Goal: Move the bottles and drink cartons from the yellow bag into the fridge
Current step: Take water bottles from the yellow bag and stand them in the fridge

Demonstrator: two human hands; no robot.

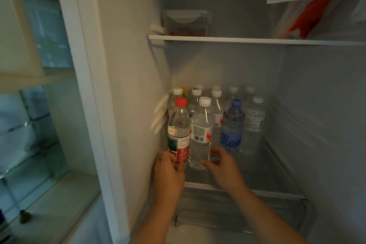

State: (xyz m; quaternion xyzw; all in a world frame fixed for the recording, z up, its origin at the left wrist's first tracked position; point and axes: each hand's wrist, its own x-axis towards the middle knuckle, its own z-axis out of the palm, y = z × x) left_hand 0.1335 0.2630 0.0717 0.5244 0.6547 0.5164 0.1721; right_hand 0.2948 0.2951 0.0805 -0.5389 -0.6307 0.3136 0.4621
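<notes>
Both my hands reach into the open fridge at its glass shelf [263,164]. My left hand [168,172] grips the base of a red-capped bottle [178,125] with a red and green label, standing at the shelf's front left by the wall. My right hand [221,166] curls round the base of a white-capped clear bottle [201,134] just to its right. A blue bottle [231,125] and another clear bottle [253,123] stand further right. Several more white-capped bottles [215,95] fill the rows behind. The yellow bag is out of view.
An upper shelf [237,40] carries a lidded clear container [186,23] and a bag with something red [313,12]. A drawer [247,214] sits below the bottle shelf. The right part of that shelf is bare. A glass-fronted cabinet [39,125] stands left of the fridge.
</notes>
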